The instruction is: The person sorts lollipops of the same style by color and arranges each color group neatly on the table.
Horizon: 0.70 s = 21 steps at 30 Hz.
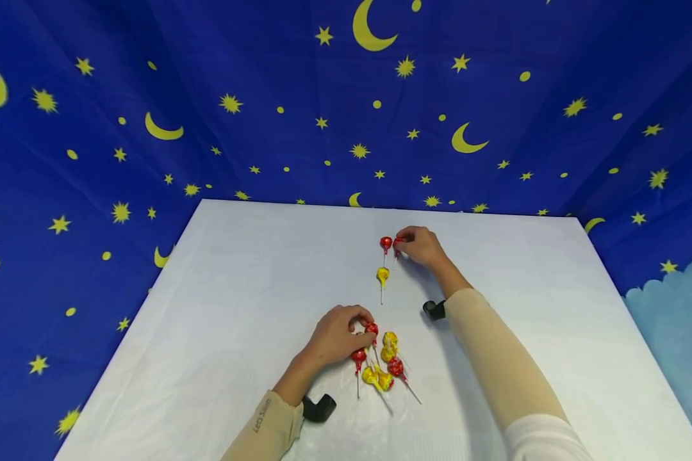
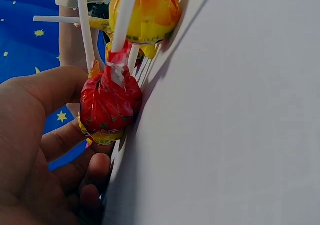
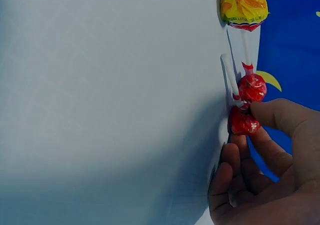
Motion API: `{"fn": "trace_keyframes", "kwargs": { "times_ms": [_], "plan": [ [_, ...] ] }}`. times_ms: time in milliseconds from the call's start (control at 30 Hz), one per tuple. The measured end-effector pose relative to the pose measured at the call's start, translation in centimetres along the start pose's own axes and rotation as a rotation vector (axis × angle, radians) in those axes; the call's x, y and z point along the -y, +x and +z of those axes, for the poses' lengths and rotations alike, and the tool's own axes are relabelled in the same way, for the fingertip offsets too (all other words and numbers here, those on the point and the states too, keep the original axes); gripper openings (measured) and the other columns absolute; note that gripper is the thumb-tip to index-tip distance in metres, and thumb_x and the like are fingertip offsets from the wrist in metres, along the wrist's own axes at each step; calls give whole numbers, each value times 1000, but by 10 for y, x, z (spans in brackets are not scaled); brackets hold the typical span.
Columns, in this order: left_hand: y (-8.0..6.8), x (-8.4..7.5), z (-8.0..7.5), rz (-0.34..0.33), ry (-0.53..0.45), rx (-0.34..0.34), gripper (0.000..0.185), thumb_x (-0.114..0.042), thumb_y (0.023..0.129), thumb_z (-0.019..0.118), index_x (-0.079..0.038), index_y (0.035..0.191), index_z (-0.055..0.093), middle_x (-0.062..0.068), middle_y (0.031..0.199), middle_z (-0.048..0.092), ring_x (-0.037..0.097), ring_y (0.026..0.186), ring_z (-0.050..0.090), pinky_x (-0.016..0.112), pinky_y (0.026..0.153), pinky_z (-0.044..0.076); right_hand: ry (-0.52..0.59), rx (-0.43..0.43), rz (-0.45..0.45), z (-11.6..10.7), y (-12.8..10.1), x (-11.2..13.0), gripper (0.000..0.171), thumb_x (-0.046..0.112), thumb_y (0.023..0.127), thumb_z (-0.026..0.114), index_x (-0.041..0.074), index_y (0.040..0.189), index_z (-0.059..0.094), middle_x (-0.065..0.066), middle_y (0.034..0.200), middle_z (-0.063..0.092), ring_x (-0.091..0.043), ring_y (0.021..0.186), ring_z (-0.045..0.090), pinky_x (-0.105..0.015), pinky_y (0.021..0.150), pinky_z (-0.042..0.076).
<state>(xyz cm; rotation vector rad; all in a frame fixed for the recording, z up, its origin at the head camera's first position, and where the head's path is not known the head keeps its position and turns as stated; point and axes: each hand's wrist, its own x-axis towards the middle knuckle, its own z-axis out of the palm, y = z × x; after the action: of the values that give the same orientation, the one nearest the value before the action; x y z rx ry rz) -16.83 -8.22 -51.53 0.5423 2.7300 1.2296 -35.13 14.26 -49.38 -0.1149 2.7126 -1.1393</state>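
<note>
Near the far edge, my right hand (image 1: 421,246) pinches a red-wrapped lollipop (image 3: 244,121) between thumb and fingers, its white stick pointing back toward me. Just left of it lies another red lollipop (image 1: 386,242), and a yellow lollipop (image 1: 383,275) lies in line below that one. Closer to me, my left hand (image 1: 334,333) holds a red lollipop (image 1: 371,328) by its head, at the upper left of a loose cluster. That cluster has a red lollipop (image 1: 359,356) under the thumb, a second red one (image 1: 396,366) and several yellow ones (image 1: 371,375).
The lollipops lie on a white table (image 1: 254,269). A blue cloth (image 1: 300,141) with yellow moons and stars hangs behind it and along both sides. Black wrist-camera pieces stick out beside the left sleeve (image 1: 320,408) and the right sleeve (image 1: 496,352).
</note>
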Motion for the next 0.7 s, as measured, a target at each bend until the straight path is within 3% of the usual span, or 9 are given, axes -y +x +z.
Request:
{"fn": "trace_keyframes", "kwargs": {
  "times_ms": [700],
  "plan": [
    [1,-1,1,-21,16,3,15,-33,85,71,-26,98,68,-9,83,61,11,72,47,30,65,40,53,-67,-5,-7,-11,-9,47,25,89,66,2,127,49,-14,113,56,-29,100,53,-44,89,43]
  ]
}}
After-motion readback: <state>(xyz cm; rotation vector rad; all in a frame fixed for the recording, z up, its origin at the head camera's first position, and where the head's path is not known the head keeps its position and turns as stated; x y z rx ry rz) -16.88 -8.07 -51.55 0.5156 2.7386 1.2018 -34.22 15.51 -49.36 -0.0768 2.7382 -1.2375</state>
